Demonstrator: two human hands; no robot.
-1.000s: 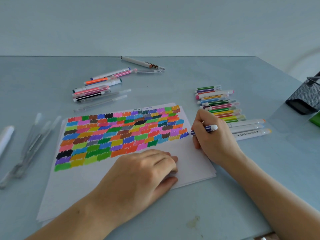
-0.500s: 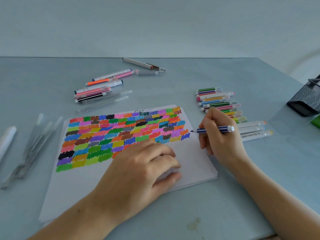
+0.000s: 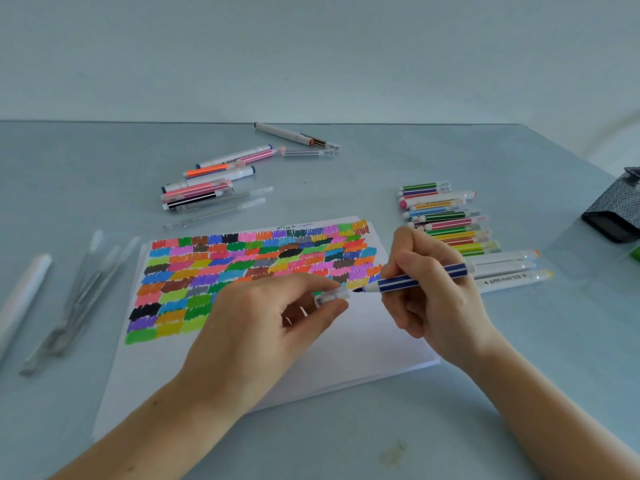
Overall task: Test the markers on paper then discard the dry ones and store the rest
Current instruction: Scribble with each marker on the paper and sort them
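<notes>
I see the blue-striped marker (image 3: 420, 279) in my right hand (image 3: 431, 296): a white barrel with dark blue bands, uncapped, its dark tip pointing left and lying close to level; the right hand is closed around the barrel, the tip jutting out past the fingers; my left hand (image 3: 263, 327) pinches a small clear cap (image 3: 331, 297) between thumb and fingertips, the cap just beside the marker's tip but not on it, as far as I can tell. Both hands hang over the paper (image 3: 363, 344), which lies mid-worktop towards the near edge, its far half filled with rows of coloured scribble patches, its near half blank. Towards the right edge of the worktop (image 3: 381, 427) a row of striped markers (image 3: 443, 220) lies side by side, with three pale thicker markers (image 3: 509, 268) nearest the right hand; a looser heap of markers (image 3: 211, 181) sits towards the far edge; several clear pens (image 3: 83, 292) lie by the left edge.
</notes>
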